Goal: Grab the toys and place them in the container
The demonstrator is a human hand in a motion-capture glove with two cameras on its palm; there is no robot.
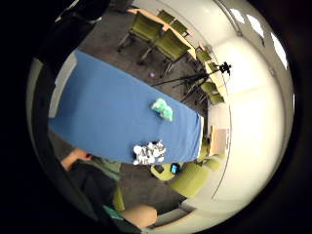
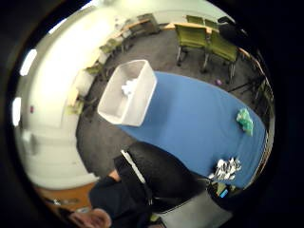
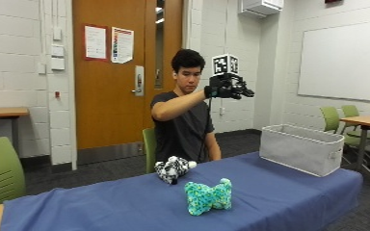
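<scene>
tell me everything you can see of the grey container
The grey container is a rectangular, open-topped bin that looks like soft fabric, with a lighter inside. It stands upright at one end of the blue table, its far end apparently past the table's edge. In the thumb side palm view something small and white lies inside. Nothing else touches it.

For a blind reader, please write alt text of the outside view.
A seated person raises a gloved right hand, open and empty, above a blue table holding a zebra toy, a green toy and a grey container.
</scene>
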